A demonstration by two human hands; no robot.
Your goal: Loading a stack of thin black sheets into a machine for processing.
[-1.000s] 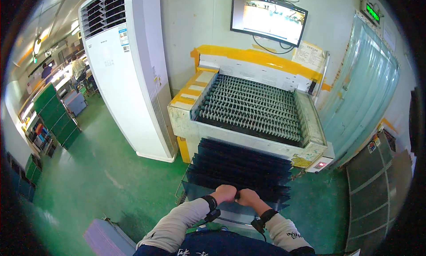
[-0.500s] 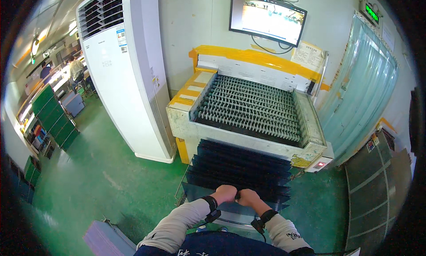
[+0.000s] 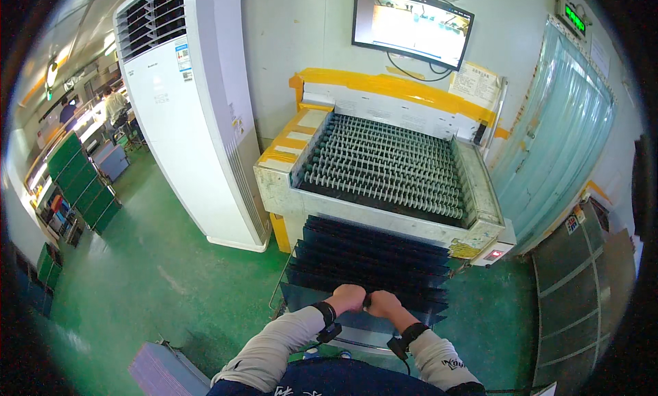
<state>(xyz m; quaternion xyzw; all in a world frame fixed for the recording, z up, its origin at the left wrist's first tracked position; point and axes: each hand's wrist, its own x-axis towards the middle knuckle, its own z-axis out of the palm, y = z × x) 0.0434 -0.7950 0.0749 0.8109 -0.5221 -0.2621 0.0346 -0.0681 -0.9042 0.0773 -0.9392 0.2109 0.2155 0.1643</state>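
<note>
Seemingly handling panels [image 3: 370,257], lower centre, with left hand [image 3: 350,298] and right hand [image 3: 386,305] curled closed, on what untellable; next calling for even support.

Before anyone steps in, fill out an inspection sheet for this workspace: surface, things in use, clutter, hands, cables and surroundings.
Surface: green floor; the machine has rows of rollers on top.
Things in use: dark panels standing in a row, in front of the machine.
Clutter: purple-grey stack at lower left; grey panels at right.
Hands: left hand and right hand close together, curled, at the nearest panels; exact grip hidden.
Cables: black cable hanging below the wall screen; another by the right wrist.
Surroundings: white air conditioner at left, plastic curtain at right, people in the left background.
</note>
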